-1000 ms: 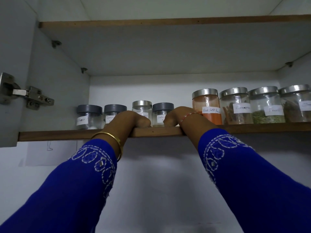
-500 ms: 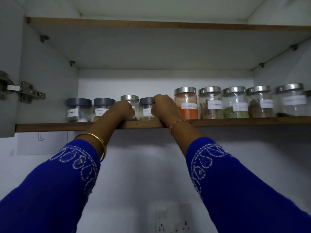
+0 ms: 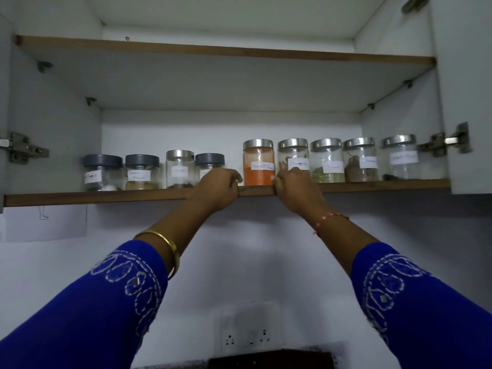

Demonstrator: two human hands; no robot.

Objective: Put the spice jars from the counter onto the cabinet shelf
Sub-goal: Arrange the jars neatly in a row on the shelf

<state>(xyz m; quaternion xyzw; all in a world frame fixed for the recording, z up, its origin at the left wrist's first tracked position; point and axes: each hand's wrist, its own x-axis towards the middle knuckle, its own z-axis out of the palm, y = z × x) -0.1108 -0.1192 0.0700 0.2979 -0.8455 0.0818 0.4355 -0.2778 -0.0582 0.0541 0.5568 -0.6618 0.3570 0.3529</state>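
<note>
Several labelled glass spice jars stand in a row on the cabinet shelf. My left hand rests curled on the shelf's front edge, knuckles against a small grey-lidded jar. My right hand reaches up just right of the orange powder jar. Its fingertips touch the lower front of the steel-lidded jar beside it, and its thumb lies near the orange jar's base. Neither hand lifts a jar. The orange jar stands between my two hands.
Left of my hands are two grey-lidded jars and a steel-lidded one; to the right, three more steel-lidded jars. An upper shelf hangs above. Door hinges flank the opening. A wall socket sits below.
Both hands have slid right along the shelf: the left from the steel-lidded jar to the grey-lidded one, the right from that jar to beyond the orange jar. The view has pulled back.
</note>
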